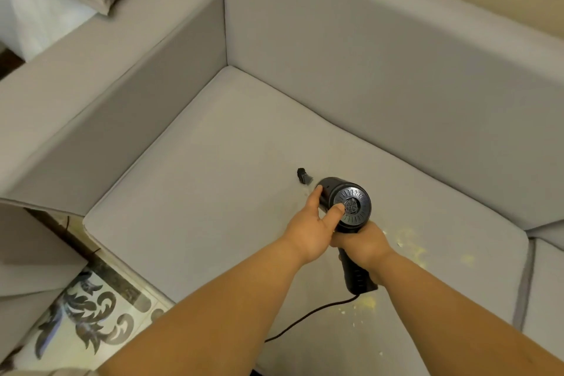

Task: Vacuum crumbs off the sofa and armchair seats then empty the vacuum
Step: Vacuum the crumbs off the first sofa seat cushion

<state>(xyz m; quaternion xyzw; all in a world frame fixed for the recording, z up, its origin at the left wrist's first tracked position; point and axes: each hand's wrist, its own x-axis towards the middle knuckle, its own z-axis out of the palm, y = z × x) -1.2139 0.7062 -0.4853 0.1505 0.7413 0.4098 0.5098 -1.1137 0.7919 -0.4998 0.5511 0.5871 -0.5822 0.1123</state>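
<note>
Grey sofa seat [213,192] filled mid-frame, crumbs [409,243] lower right. Right hand [363,246] gripped the light, rigid vacuum [351,207] by its handle; left hand [308,229] steadied its body, fingers loosely extended.

No legible txt or labels anywhere.

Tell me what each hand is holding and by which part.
The right hand grips the black vacuum by its handle; the left hand steadies its round body, thumb on the rear vent.
</note>
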